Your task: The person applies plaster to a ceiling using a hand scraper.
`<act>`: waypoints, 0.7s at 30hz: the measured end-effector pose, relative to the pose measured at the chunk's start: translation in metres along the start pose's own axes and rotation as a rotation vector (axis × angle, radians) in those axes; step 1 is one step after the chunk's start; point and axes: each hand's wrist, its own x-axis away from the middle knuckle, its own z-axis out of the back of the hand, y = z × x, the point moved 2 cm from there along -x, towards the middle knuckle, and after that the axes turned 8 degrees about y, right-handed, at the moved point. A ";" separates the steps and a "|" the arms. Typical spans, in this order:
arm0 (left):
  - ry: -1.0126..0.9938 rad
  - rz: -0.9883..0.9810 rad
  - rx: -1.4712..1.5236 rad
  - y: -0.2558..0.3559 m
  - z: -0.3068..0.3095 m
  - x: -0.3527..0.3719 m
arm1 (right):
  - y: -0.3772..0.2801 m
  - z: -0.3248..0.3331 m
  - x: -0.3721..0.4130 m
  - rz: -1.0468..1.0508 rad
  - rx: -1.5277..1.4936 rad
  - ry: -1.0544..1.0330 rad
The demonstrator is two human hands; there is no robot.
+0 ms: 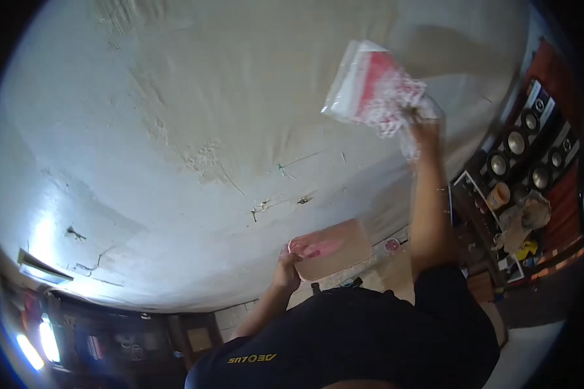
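My right hand (425,126) is raised high in front of a pale wall and closed around a crumpled plastic bag (377,84). The bag is clear and white with a red band, and a pink-and-white mottled part bunches up by my fingers. Motion blurs its edges. Lower down, my left hand (285,271) grips the left edge of a shallow, rectangular, pinkish see-through container (344,249). A brighter pink patch shows inside it near my fingers. I cannot make out what that patch is.
The pale wall (240,97) has peeling paint and several cracks. On the right, a dark shelf holds several round speakers (516,141), an orange cup (498,195) and a crumpled brown bag (524,220). Dark furniture (130,337) and a bright window (48,338) are at lower left.
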 end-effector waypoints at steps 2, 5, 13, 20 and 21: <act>-0.003 0.012 0.013 0.004 -0.018 0.002 | -0.001 -0.085 0.045 0.015 0.237 -0.291; -0.061 0.046 0.022 0.004 -0.022 -0.003 | 0.033 -0.159 0.089 0.102 0.350 -0.496; -0.056 0.019 -0.010 0.007 -0.018 -0.002 | 0.046 0.061 -0.025 0.209 0.729 0.093; -0.081 0.111 0.008 -0.007 -0.049 -0.039 | -0.026 0.203 0.025 0.288 1.010 0.189; -0.078 0.144 -0.018 -0.012 -0.056 -0.050 | -0.026 0.214 0.045 0.245 1.147 0.192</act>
